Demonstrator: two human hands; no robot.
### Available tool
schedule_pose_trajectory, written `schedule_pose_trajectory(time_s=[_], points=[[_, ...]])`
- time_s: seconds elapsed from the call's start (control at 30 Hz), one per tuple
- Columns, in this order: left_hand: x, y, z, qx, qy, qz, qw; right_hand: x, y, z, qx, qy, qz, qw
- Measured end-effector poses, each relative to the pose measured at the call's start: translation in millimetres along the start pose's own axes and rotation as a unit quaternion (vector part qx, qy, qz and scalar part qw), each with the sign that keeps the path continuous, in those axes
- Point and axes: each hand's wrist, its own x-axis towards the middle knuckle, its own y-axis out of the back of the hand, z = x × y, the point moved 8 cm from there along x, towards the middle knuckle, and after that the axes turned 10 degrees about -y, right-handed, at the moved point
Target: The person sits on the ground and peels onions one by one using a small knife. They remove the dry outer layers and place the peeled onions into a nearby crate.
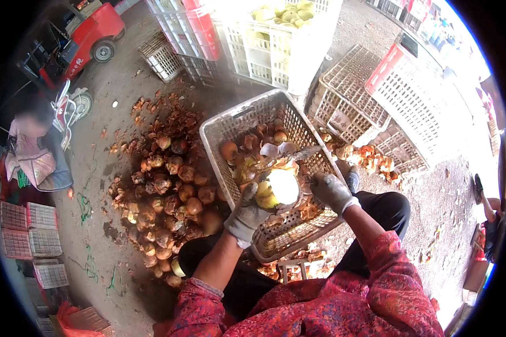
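Note:
A slatted plastic crate (236,114) stands tilted before my knees, with onions and loose skins inside. My left hand (248,217), in a grey-palmed work glove, grips a partly peeled onion (267,194) above the crate. A bright, overexposed white round thing, perhaps another peeled part of an onion, shows right beside it. My right hand (331,191), gloved too, is closed near the crate's right side; what looks like a knife blade (305,153) lies up and left of it, and whether the hand holds it is unclear.
A heap of unpeeled onions (185,193) lies on the floor at the left. Stacked crates (257,54), one with pale peeled onions (284,14), stand ahead. More crates (348,94) stand at the right. A seated person (36,156), a motorcycle (69,107) and a red vehicle (95,31) are at the left.

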Motion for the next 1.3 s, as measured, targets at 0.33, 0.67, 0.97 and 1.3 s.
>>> schedule_pose_trajectory(time_s=[0.33,0.67,0.97,1.3], points=[[7,-12,4,0.057,-0.014,0.014,0.998,-52,33,-15,0.248,0.063,0.045,0.966],[15,-3,-27,-0.238,0.066,0.100,0.964,-52,44,-22,0.157,0.162,0.107,0.968],[13,11,-18,0.070,0.004,0.080,0.994,-33,21,-8,0.129,0.112,0.056,0.984],[18,20,-14,0.117,-0.014,0.092,0.989,-22,-1,0,0.191,0.020,-0.024,0.981]])
